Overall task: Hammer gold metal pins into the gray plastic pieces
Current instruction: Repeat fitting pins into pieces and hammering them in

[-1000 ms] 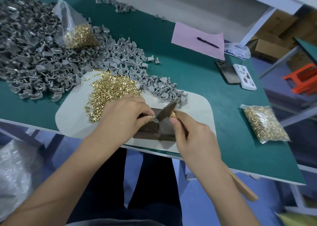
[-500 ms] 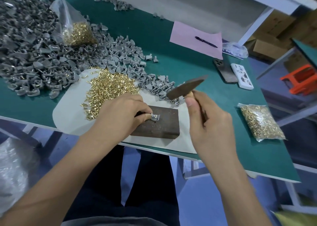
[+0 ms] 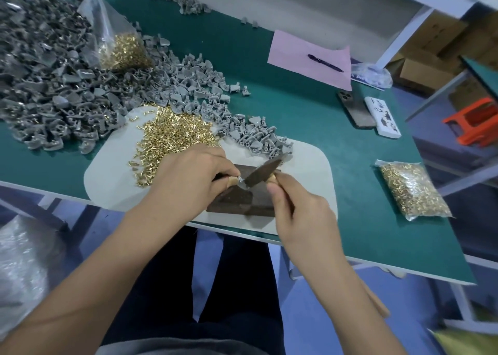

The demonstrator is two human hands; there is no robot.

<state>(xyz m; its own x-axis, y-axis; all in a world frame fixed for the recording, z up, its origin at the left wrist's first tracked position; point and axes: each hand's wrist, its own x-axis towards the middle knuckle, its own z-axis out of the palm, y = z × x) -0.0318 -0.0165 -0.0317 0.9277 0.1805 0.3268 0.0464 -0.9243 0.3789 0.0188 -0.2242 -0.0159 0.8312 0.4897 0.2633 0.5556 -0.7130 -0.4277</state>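
The person's left hand (image 3: 188, 176) was curled over the near edge of a dark rectangular block (image 3: 242, 201), its thumb and fingertips pinching a small gray plastic piece (image 3: 240, 180) down onto the block's top. The right hand (image 3: 299, 214) was wrapped round the pale wooden handle of a small hammer (image 3: 262, 172), whose dark metal head lay slanted with its lower end touching the pinched piece. I could not make out the pin itself under the hammer head. The block sat on a pale rounded mat (image 3: 113, 176) laid on the green surface (image 3: 310, 117). Just behind the left hand a loose heap of gold metal pins (image 3: 172, 133) spread across the mat, and beyond it a broad pile of gray plastic pieces (image 3: 54, 85) ran off to the left, with a clear plastic bag of gold pins (image 3: 121, 47) resting on top of it. A second sealed bag of pins (image 3: 412, 190) lay well to the right. Farther back were a pink sheet of paper (image 3: 296, 50) with a dark pen (image 3: 325, 63) on it, and a dark phone (image 3: 355, 109) beside a white box (image 3: 382, 117).
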